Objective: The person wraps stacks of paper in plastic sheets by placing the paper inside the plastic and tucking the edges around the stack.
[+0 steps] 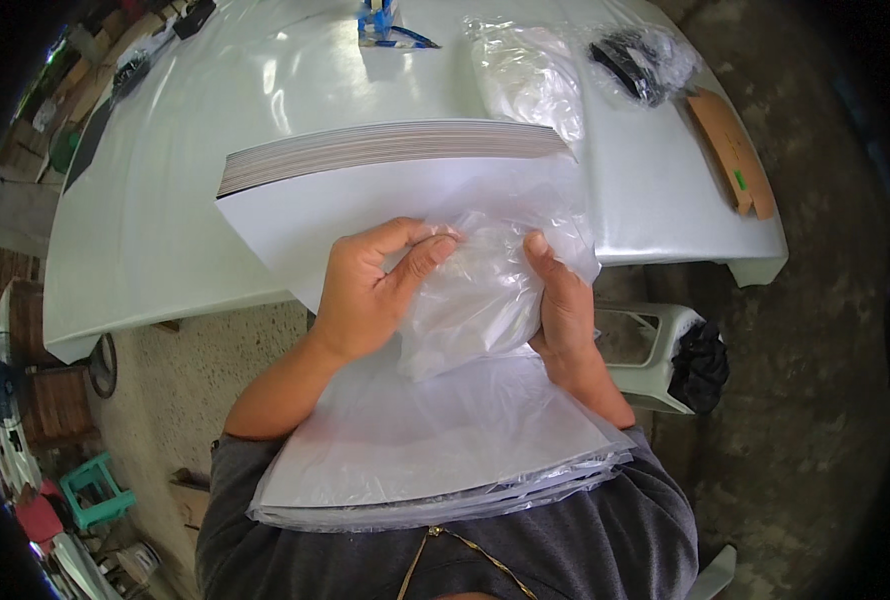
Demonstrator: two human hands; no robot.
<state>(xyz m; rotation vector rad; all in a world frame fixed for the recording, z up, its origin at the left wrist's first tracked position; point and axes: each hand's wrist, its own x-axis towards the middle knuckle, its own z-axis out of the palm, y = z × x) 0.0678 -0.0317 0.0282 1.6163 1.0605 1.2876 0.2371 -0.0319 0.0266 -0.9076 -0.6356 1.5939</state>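
Observation:
Both hands hold a crumpled clear plastic bag (477, 300) in front of my chest. My left hand (365, 285) pinches the bag's upper left edge between thumb and fingertips. My right hand (563, 305) grips its right side, thumb in front and fingers hidden behind. Beyond the bag, a thick stack of white sheets (295, 205) lies at the table's near edge, its layered far side showing. Against my lap and belly rests a pile of flat white pieces in clear plastic sleeves (445, 440), just below the bag.
The table has a pale glossy cover (165, 220). At its far side are blue tape with a dark tool (395, 38), clear plastic packs (530, 75), a wrapped black item (630, 65) and a brown cardboard piece (730, 150). A white stool (635, 350) stands right, a green stool (95, 490) left.

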